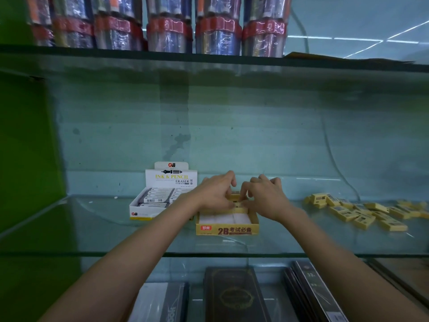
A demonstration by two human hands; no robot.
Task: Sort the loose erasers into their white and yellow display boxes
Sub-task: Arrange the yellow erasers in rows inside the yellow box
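Step in hand: Both hands work at the back of the yellow display box (pixel 227 228), apparently seating yellow erasers in a row there.
Left hand (pixel 214 194): fingers curled down onto a small yellow eraser (pixel 236 204) at the box's rear; grip clamped on it.
Right hand (pixel 264 196): fingertips pinched on the same row of erasers, just beside the left.
Where the stock lies: loose yellow erasers (pixel 362 211) scattered on the glass shelf (pixel 92 228) to the right, well apart from the box; the white display box (pixel 162 196) stands left, filled with sleeved white erasers.
Next move: likely a reach right to the pile for more.
Materials: thin printed cardboard boxes, blocky rubber erasers, slick reflective glass.
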